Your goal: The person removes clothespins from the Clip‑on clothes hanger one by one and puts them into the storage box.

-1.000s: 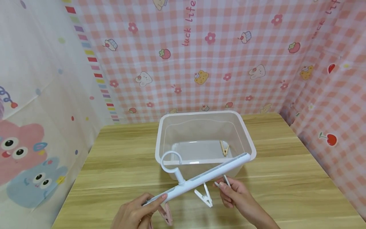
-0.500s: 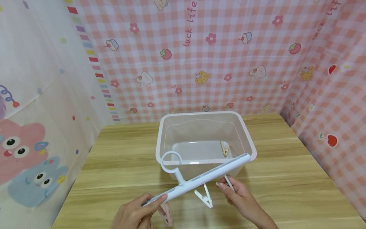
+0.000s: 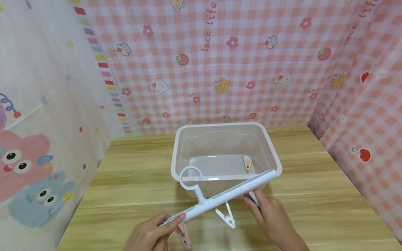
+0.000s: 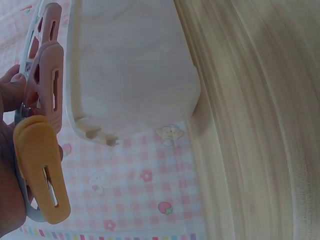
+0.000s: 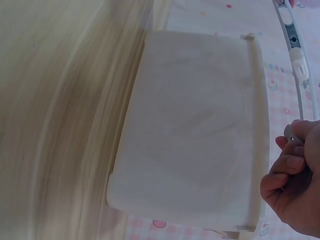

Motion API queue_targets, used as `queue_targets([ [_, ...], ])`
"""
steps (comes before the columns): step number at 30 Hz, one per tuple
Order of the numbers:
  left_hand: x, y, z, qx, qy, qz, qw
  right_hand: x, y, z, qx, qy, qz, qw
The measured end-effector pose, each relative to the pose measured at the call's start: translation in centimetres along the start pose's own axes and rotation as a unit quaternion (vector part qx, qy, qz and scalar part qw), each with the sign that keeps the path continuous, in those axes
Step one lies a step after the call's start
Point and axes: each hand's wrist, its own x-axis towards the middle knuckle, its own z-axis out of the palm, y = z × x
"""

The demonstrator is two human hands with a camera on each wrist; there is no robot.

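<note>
In the head view a pale blue hanger (image 3: 216, 201) with a round hook slants up to the right, in front of the bin. My left hand (image 3: 152, 232) grips its lower left end. Close by that hand, a pink clothespin (image 3: 184, 235) hangs below the bar; the left wrist view adds an orange clothespin (image 4: 42, 170). A white clothespin (image 3: 226, 216) hangs near the middle. My right hand (image 3: 271, 218) pinches a grey clothespin (image 3: 253, 198) right under the bar's right part. Its far end is hidden behind the bar and fingers.
A translucent plastic bin (image 3: 274, 150) stands on the wood-grain table (image 3: 132, 181), with a beige clothespin (image 3: 246, 164) inside. The hanger's upper right end overlaps its front rim. A pink checked cloth (image 3: 201, 69) hangs behind the table.
My right hand has moved slightly right and closer up to the bar, still with the grey clothespin. The hanger has shifted a little to the right; my left hand keeps its hold.
</note>
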Motion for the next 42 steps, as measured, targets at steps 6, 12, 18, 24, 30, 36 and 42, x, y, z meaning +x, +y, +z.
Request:
queue_targets([
  [6,0.0,-0.1,0.1,0.002,-0.007,0.005,1.0,-0.1,0.3,0.0,-0.04,0.015,-0.014,0.999],
  [12,0.0,-0.2,-0.1,-0.006,-0.013,0.002,0.9999,0.1,0.1,0.0,0.097,-0.004,0.017,0.995],
  [18,0.1,-0.2,-0.2,-0.013,-0.014,-0.001,0.9998,0.2,0.0,-0.4,0.3,-0.08,0.078,0.947],
  [24,0.3,-0.1,-0.2,-0.008,-0.005,0.001,1.0,0.3,0.7,-0.6,0.562,-0.172,0.081,0.805],
  [30,0.4,0.0,-0.2,-0.008,-0.001,-0.006,1.0,0.3,1.1,-0.7,0.65,-0.21,0.08,0.726],
  [36,0.3,0.0,-0.2,-0.012,-0.004,-0.006,0.9999,0.2,0.9,-0.9,0.563,-0.176,0.085,0.803],
  [42,0.3,0.0,-0.2,-0.01,-0.005,-0.007,0.9999,0.3,0.0,-1.1,0.323,-0.106,0.089,0.936],
])
